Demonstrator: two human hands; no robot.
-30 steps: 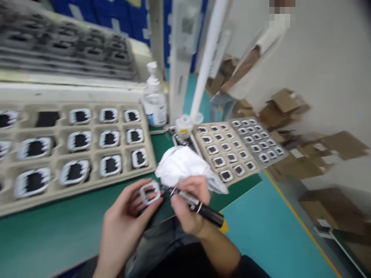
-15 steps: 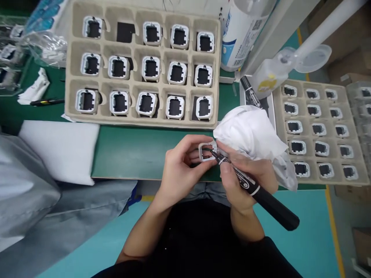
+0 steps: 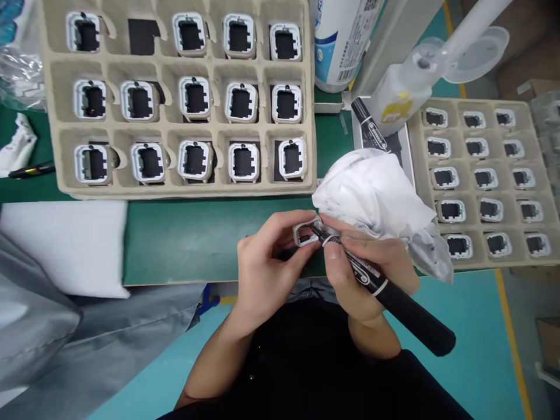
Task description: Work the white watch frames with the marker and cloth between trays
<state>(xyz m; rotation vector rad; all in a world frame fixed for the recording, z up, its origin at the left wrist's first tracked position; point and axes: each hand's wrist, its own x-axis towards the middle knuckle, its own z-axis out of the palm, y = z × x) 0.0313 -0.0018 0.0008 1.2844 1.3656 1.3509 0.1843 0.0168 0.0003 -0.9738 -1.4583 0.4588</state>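
Between thumb and fingers, my left hand [image 3: 271, 268] holds a small white square frame with rounded corners [image 3: 298, 234], like a watch case. My right hand [image 3: 367, 268] grips a black marker pen [image 3: 394, 300] whose tip is at the frame's inner edge; whether it touches cannot be made out. Just beyond my right hand lies a bunched white cloth [image 3: 371, 189]. Ahead of my left hand is a moulded pulp tray [image 3: 184, 189] with similar frames in its compartments; one compartment in the back row shows only its black bottom.
A second pulp tray of frames [image 3: 479, 189] is on the right. Behind the cloth are another marker [image 3: 370, 125], a pump bottle [image 3: 400, 99] and a large white bottle [image 3: 339, 44]. A white foam sheet [image 3: 65, 245] lies left, beside a person's grey clothing [image 3: 35, 332].
The view has moved closer to the bench, so the large tray appears further left. The white frame has tilted in my left hand; the marker's tip remains at it.
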